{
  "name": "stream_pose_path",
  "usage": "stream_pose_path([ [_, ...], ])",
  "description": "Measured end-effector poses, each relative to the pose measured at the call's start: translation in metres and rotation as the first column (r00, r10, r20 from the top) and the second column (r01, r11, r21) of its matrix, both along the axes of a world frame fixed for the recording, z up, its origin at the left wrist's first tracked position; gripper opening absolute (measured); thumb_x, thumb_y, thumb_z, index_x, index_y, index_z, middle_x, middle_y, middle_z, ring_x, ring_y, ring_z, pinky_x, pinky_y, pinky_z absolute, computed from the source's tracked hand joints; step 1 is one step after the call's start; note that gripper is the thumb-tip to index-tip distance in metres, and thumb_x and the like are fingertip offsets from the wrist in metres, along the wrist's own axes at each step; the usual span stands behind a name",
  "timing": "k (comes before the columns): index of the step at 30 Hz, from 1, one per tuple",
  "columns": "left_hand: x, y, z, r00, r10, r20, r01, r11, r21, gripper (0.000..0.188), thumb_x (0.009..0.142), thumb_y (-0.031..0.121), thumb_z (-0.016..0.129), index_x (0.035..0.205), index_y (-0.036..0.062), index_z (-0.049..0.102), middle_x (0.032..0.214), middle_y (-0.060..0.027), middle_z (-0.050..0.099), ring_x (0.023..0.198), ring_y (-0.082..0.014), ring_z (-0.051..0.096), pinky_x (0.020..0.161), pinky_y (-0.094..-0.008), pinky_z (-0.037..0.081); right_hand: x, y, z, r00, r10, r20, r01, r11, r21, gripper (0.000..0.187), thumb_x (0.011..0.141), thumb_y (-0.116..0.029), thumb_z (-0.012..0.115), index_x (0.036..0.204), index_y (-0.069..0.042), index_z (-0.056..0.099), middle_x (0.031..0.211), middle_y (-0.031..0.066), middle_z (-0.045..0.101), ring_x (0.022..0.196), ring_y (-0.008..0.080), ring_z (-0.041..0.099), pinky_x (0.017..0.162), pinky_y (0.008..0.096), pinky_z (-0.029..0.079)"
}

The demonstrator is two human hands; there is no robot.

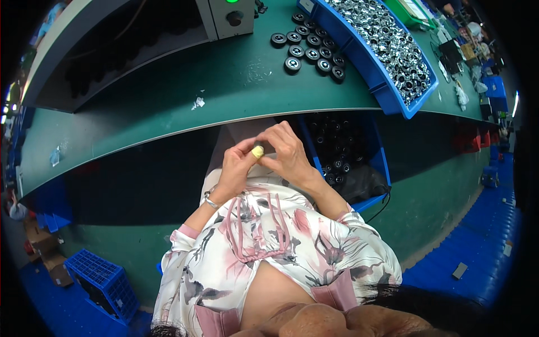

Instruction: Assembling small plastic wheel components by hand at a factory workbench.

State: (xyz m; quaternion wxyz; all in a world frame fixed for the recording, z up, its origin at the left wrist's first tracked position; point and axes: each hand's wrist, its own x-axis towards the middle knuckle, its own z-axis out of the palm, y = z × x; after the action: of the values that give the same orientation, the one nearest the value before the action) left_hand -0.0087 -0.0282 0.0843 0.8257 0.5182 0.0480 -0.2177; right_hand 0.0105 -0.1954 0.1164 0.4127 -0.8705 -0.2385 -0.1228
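My left hand [234,169] and my right hand [286,150] meet in front of my body, just off the table's near edge. The fingers of both are bent and pinched together. A yellow wrap [257,151] covers the tip of my left thumb. Something small and dark seems to sit between the fingertips, mostly hidden by them, and I cannot make out what it is. Close by my right forearm stands a blue bin [382,168] with several black round parts [337,165] in it and a dark bag [359,184].
On the green table [236,92] are several black wheel-like discs [311,54] and a long blue tray [387,92] of shiny metal-coloured parts. A grey machine housing [233,19] rises at the back left. A blue crate [104,281] stands on the floor at lower left.
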Motion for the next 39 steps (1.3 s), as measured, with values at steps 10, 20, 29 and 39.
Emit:
stream_pose_path([
  [10, 0.002, 0.002, 0.001, 0.975, -0.108, -0.196, 0.036, 0.940, -0.340, 0.034, 0.096, 0.024, 0.064, 0.121, 0.0004, 0.061, 0.108, -0.0059, 0.067, 0.097, -0.0099, 0.063, 0.090, -0.0254, 0.049, -0.006, -0.001, 0.004, 1.000, -0.023, 0.000, 0.023, 1.000, -0.013, 0.035, 0.063, -0.009, 0.077, 0.094, -0.001, 0.065, 0.088, 0.0105, 0.056, 0.085, 0.0280, 0.052, 0.074, 0.0375, 0.046],
  [20, -0.002, 0.002, 0.001, 0.965, -0.100, -0.242, 0.000, 0.924, -0.382, 0.039, 0.096, 0.031, 0.063, 0.121, 0.0013, 0.058, 0.110, -0.0071, 0.064, 0.099, -0.0123, 0.062, 0.095, -0.0298, 0.049, -0.007, -0.004, 0.008, 1.000, -0.024, -0.014, 0.024, 1.000, -0.005, 0.041, 0.064, -0.020, 0.082, 0.097, -0.001, 0.067, 0.089, 0.0090, 0.055, 0.086, 0.0261, 0.051, 0.075, 0.0365, 0.043],
  [29, -0.001, -0.006, 0.012, 0.987, -0.058, -0.147, 0.009, 0.950, -0.311, 0.034, 0.099, 0.028, 0.059, 0.118, -0.0006, 0.059, 0.107, -0.0071, 0.065, 0.095, -0.0118, 0.063, 0.088, -0.0275, 0.051, -0.004, -0.010, 0.020, 1.000, -0.025, 0.011, 0.026, 0.998, -0.062, 0.046, 0.061, -0.017, 0.083, 0.101, -0.001, 0.067, 0.089, 0.0097, 0.058, 0.086, 0.0274, 0.054, 0.076, 0.0373, 0.045],
  [39, 0.042, -0.004, 0.069, 0.986, 0.082, 0.146, -0.066, 0.992, -0.112, 0.023, 0.099, 0.014, 0.057, 0.109, -0.0049, 0.065, 0.099, -0.0056, 0.069, 0.086, -0.0085, 0.063, 0.077, -0.0235, 0.052, 0.033, -0.004, 0.070, 0.945, 0.004, 0.328, 0.030, 0.995, -0.099, 0.048, 0.059, -0.011, 0.085, 0.102, -0.001, 0.066, 0.090, 0.0113, 0.061, 0.077, 0.0309, 0.058, 0.069, 0.0396, 0.048],
])
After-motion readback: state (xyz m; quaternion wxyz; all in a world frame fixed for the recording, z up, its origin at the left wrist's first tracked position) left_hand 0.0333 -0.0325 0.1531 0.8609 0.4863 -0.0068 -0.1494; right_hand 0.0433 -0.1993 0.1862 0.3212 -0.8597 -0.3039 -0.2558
